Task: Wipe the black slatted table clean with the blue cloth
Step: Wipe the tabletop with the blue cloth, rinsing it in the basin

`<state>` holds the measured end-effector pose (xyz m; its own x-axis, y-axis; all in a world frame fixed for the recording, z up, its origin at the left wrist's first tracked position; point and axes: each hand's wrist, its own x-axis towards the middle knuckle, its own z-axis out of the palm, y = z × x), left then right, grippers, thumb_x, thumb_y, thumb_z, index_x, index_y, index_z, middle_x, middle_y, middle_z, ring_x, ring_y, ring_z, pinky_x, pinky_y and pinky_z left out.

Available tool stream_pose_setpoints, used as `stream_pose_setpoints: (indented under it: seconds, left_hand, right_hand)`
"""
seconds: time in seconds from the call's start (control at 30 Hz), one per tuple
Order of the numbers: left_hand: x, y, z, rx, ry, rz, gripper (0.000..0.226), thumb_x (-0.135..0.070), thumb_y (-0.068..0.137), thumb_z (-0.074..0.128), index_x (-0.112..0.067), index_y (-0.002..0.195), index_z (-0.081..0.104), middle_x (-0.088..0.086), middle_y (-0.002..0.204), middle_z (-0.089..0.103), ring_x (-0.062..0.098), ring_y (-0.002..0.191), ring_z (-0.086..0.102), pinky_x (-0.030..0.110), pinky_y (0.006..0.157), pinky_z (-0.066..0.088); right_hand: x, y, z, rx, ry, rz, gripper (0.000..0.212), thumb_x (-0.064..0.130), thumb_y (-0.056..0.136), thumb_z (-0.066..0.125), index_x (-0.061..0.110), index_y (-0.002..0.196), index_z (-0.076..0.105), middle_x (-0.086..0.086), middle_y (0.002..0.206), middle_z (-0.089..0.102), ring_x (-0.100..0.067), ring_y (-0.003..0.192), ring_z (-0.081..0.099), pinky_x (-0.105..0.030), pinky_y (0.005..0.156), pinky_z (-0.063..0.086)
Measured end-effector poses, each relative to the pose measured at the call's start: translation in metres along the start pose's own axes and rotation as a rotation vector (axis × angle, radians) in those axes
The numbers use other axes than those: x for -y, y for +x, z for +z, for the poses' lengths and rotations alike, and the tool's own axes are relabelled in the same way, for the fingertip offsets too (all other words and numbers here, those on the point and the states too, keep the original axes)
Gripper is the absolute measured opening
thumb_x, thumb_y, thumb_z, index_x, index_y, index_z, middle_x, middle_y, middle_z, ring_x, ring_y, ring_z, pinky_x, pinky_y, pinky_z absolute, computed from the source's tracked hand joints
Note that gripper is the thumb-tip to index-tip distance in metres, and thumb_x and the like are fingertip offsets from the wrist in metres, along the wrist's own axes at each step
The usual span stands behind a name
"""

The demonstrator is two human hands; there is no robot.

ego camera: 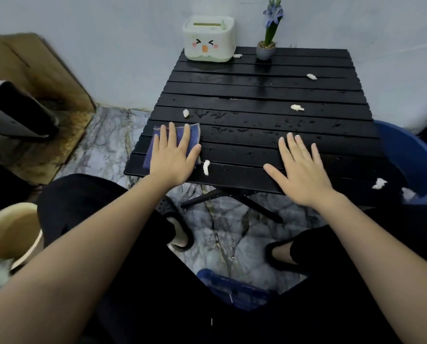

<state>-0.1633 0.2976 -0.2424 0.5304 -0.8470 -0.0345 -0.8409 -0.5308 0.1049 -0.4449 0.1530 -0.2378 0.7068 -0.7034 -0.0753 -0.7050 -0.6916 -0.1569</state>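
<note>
Head view: left hand (pixel 171 155) lies flat, fingers spread, pressing the blue cloth (pixel 172 142) at the near left corner of the wet black slatted table (pixel 257 112); right hand (pixel 303 170) rests open, fingers spread, by the near edge.

On the table (pixel 257 115), the cloth (pixel 195 135) lies near-left, tissue box (pixel 208 39) and potted plant (pixel 267 47) far behind.

Dim, cool light, glare on the wet table (pixel 257 95), blurred and bent edges.
</note>
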Motion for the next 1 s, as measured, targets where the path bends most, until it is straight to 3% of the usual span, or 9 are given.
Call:
stream_pose_setpoints:
  seconds: [0.27, 0.4, 0.5, 0.57, 0.67, 0.73, 0.83, 0.9, 1.0]
  left_hand:
    - [-0.09, 0.045, 0.003, 0.051, -0.13, 0.368, 0.054, -0.039, 0.106, 0.024, -0.017, 0.156, 0.018, 0.015, 0.163, 0.01, 0.031, 0.151, 0.002, 0.044, 0.123, 0.006]
    - [-0.137, 0.067, 0.001, 0.006, -0.372, 0.387, 0.042, -0.029, 0.106, 0.034, -0.016, 0.144, 0.046, 0.011, 0.152, 0.042, 0.027, 0.146, 0.028, 0.036, 0.116, 0.021]
    - [-0.146, 0.069, -0.005, -0.089, -0.714, 0.191, 0.029, -0.03, 0.103, 0.04, -0.02, 0.118, 0.062, -0.002, 0.09, 0.072, 0.014, 0.092, 0.067, 0.033, 0.082, 0.047]
    - [-0.134, 0.076, -0.017, -0.084, -1.047, 0.082, 0.023, -0.025, 0.103, 0.043, -0.016, 0.103, 0.065, -0.009, 0.059, 0.062, 0.002, 0.053, 0.059, 0.024, 0.062, 0.046]
    - [-0.089, 0.092, -0.046, -0.23, -1.265, -0.106, 0.032, -0.018, 0.102, 0.045, -0.016, 0.072, 0.058, -0.011, 0.05, 0.054, -0.003, 0.044, 0.049, 0.015, 0.052, 0.042]
    - [-0.051, 0.1, -0.066, -0.372, -1.26, -0.172, 0.042, -0.018, 0.102, 0.044, -0.02, 0.06, 0.047, -0.011, 0.049, 0.049, 0.0, 0.045, 0.046, 0.016, 0.051, 0.039]
    - [0.001, 0.11, -0.085, -0.504, -1.085, -0.206, 0.036, -0.018, 0.102, 0.04, -0.017, 0.067, 0.046, -0.005, 0.055, 0.051, -0.002, 0.043, 0.048, 0.013, 0.049, 0.039]
    - [0.026, 0.115, -0.076, -0.483, -0.899, -0.217, 0.029, -0.023, 0.102, 0.039, -0.014, 0.079, 0.053, -0.005, 0.059, 0.057, 0.0, 0.049, 0.054, 0.02, 0.054, 0.045]
    - [0.041, 0.116, -0.032, -0.32, -0.591, -0.229, 0.026, -0.032, 0.102, 0.037, -0.017, 0.1, 0.058, 0.002, 0.081, 0.067, 0.023, 0.08, 0.065, 0.035, 0.074, 0.048]
  right_hand:
    - [-0.001, 0.001, 0.005, -0.048, -0.029, -0.002, 0.091, 0.072, 0.095, 0.009, 0.01, 0.161, 0.01, -0.011, 0.17, 0.004, -0.024, 0.157, 0.0, -0.05, 0.126, 0.001]
    - [-0.003, 0.002, 0.008, -0.076, -0.043, -0.007, 0.093, 0.071, 0.095, 0.012, 0.004, 0.16, 0.013, -0.013, 0.169, 0.008, -0.024, 0.157, 0.004, -0.049, 0.126, 0.004]
    - [-0.004, 0.001, 0.009, -0.067, 0.0, -0.006, 0.094, 0.073, 0.094, 0.013, 0.006, 0.16, 0.011, -0.009, 0.17, 0.004, -0.02, 0.157, -0.001, -0.046, 0.126, 0.0]
    - [-0.006, 0.002, 0.006, -0.045, 0.064, -0.003, 0.095, 0.076, 0.093, 0.016, 0.01, 0.161, 0.006, -0.005, 0.17, -0.001, -0.016, 0.156, -0.006, -0.043, 0.126, -0.004]
    - [-0.012, 0.005, -0.001, -0.036, 0.15, -0.01, 0.097, 0.08, 0.093, 0.025, 0.016, 0.162, 0.001, 0.0, 0.17, -0.005, -0.012, 0.156, -0.009, -0.04, 0.126, -0.006]
    - [-0.019, 0.012, -0.006, -0.055, 0.151, 0.019, 0.1, 0.082, 0.091, 0.028, 0.016, 0.162, 0.002, -0.002, 0.17, -0.003, -0.014, 0.156, -0.006, -0.04, 0.126, -0.005]
    - [-0.031, 0.02, -0.009, -0.072, 0.126, 0.097, 0.105, 0.084, 0.085, 0.02, 0.013, 0.162, 0.004, -0.007, 0.17, 0.0, -0.018, 0.157, -0.003, -0.043, 0.126, -0.004]
    - [-0.036, 0.022, -0.007, -0.06, 0.123, 0.133, 0.107, 0.085, 0.084, 0.016, 0.011, 0.161, 0.005, -0.009, 0.17, 0.0, -0.019, 0.157, -0.004, -0.044, 0.126, -0.003]
    - [-0.036, 0.021, -0.003, -0.079, 0.072, 0.142, 0.109, 0.086, 0.084, 0.012, 0.009, 0.161, 0.008, -0.011, 0.17, 0.003, -0.021, 0.157, -0.004, -0.046, 0.126, -0.003]
